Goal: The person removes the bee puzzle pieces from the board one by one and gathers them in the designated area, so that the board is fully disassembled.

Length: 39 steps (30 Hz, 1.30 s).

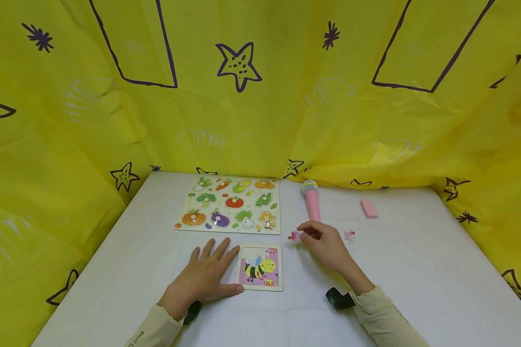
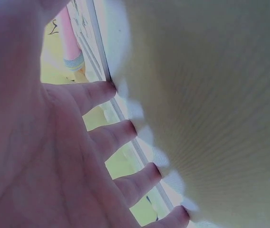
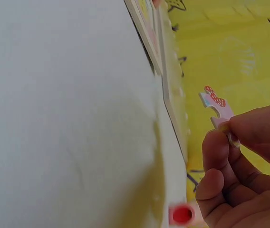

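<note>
My right hand point(image 1: 325, 246) pinches a pink jigsaw piece point(image 3: 219, 110) with a red dotted shape between thumb and fingertips, held above the table to the right of the bee puzzle. The square bee puzzle point(image 1: 260, 268) lies in its wooden frame, most of it filled, with a pale bare patch along its upper left. Fingers spread, my left hand point(image 1: 210, 273) rests on the table, with thumb and index finger touching the frame's left edge. Another pink jigsaw piece point(image 1: 350, 236) lies on the table to the right of my right hand.
Behind the bee puzzle lies a vegetable peg board point(image 1: 232, 205). A pink toy microphone point(image 1: 311, 202) lies beyond my right hand, and a pink block point(image 1: 368, 209) sits farther right. Yellow patterned cloth point(image 1: 260, 125) hangs along the table's back and sides.
</note>
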Available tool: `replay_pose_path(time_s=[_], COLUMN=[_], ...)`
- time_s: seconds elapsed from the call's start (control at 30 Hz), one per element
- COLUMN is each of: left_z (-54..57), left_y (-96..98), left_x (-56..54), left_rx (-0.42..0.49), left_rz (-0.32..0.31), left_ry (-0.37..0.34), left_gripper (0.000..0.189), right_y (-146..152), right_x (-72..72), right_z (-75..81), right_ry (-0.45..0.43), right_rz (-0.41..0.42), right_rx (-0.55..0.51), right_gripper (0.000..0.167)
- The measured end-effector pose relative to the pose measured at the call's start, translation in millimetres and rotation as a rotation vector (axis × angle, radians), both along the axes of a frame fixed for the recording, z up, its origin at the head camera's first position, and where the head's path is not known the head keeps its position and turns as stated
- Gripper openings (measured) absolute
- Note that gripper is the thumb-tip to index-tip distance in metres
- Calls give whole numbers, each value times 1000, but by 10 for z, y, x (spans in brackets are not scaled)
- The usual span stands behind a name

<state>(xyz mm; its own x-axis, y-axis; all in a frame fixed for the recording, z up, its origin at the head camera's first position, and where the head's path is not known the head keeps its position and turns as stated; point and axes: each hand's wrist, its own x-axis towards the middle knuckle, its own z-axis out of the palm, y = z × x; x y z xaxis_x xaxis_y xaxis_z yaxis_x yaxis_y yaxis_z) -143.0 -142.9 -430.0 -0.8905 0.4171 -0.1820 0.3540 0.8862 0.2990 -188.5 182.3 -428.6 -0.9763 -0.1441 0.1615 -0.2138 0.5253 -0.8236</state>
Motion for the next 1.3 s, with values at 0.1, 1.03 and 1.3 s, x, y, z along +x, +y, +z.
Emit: replay_pose_path(time_s=[0.1,1.03,1.3], left_z=[1,16,7], left_y=[3,3,0], left_x=[-3,1,-4], left_rx=[-1,8,1], left_rz=[2,-6,-4], left_ry=[-5,-14,-5], left_gripper=[96,96,96], right_y=[137,1044,1216], right_x=[-3,-54,-76], right_z=[22,64,61], right_ry=[9,-18,-61], right_rz=[-29,-293,-343], right_rx=[-9,-53,2], right_gripper=[18,27,31])
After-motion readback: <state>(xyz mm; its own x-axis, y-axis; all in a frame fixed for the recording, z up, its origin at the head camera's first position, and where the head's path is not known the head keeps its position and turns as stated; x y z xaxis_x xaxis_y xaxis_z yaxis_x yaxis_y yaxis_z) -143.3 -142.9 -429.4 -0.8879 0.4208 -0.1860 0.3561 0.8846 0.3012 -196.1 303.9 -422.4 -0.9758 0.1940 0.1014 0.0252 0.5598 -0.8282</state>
